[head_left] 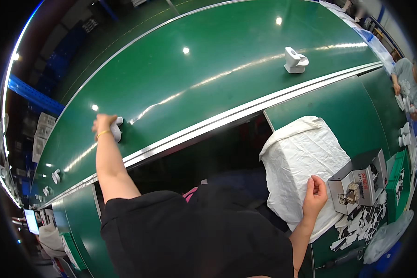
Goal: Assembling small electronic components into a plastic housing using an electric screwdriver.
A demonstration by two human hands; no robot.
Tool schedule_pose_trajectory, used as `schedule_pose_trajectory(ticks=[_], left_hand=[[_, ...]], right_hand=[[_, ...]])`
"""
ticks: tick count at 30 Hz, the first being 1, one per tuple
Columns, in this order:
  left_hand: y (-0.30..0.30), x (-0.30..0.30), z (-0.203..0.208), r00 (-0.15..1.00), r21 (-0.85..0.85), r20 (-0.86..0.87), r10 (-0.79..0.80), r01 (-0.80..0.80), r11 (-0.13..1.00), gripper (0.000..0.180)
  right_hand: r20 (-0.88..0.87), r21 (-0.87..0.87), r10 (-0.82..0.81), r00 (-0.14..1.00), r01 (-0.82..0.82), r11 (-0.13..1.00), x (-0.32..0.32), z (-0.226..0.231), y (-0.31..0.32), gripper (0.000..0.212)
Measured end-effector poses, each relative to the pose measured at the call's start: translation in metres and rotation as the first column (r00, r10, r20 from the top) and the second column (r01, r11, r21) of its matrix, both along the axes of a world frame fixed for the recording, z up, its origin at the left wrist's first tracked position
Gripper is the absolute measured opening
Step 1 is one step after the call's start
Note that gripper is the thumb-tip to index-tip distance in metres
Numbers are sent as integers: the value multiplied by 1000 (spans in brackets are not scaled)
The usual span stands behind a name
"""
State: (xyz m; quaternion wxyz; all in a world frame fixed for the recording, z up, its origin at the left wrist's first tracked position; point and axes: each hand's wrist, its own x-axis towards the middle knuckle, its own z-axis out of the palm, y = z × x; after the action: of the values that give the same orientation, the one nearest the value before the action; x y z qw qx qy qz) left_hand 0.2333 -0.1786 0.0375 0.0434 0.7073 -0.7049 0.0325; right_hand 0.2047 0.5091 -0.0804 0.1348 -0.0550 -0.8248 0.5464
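Note:
My left hand [104,124] reaches out over the green conveyor belt [217,60], its fingers somewhat blurred but apart. Right beside its wrist stands a white plastic part [116,130] with a rounded base, partly covered by the hand; no grip on it shows. A similar white plastic part [295,61], with an upright block and a dish-like rim, stands farther along the belt to the right. Over the white cloth [301,153] on the near worktable, my right hand [315,197] is raised with its fingers curled in, and nothing shows between them.
A grey metal box device [359,185] sits right of the cloth, near a pile of black and white strips [361,227] and a green bin [398,185]. A screwdriver-like tool [340,259] lies below. Another person [407,83] works at far right. More white parts [55,176] stand at left.

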Motion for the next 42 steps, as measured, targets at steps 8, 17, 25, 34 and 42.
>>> schedule_pose_trajectory(ticks=[8,17,25,34,42], left_hand=[[-127,-27,-47,804,549,-422,-419,594,588,32],[335,-143,13,55,103,-992,-115,872,-478,49],[528,-55,-22,421,4,-899,123,290,-957,93],[557,-51,-45,-84,-234,-968,237,-48,-971,130],[560,-41,-64,-91,-324,-945,313,160,-932,145]], right_hand=[[-70,31,-2,998,4,1000,1,-2,-7,10],[-461,18,6,887,3,1000,28,60,-43,52],[-284,-267,-329,901,255,929,96,80,-16,77],[209,-687,-20,978,162,709,127,74,16,49],[-198,757,-837,511,622,200,146,46,149,40]])
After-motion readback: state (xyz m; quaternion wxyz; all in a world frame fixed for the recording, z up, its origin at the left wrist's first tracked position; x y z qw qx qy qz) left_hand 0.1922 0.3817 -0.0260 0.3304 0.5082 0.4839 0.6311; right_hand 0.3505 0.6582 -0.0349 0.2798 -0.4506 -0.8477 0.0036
